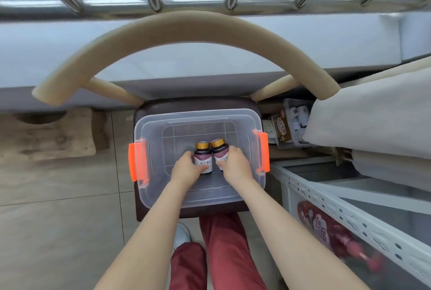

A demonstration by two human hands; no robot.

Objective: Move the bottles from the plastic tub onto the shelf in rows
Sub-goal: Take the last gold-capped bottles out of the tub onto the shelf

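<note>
1. Clear plastic tub (198, 112) on a dark seat (163, 104), with two gold-capped bottles side by side inside.
2. Left hand (185, 168) curled round the left bottle (202, 151), right hand (236, 164) round the right bottle (219, 148).
3. Pickup step (probably the last pair).
4. Next: lifting clear of the rim, then across to the white shelf (326, 198) at right.

My left grip (186, 169) covers the lower label of the left bottle (202, 153); my right grip (235, 165) hides most of the label on the right bottle (218, 148). The shelf (345, 215) runs off the right and bottom edges. The red packet (326, 226) inside it is blurred, its print unreadable. The white bits in the bin (289, 106) are too small to tell.
</note>
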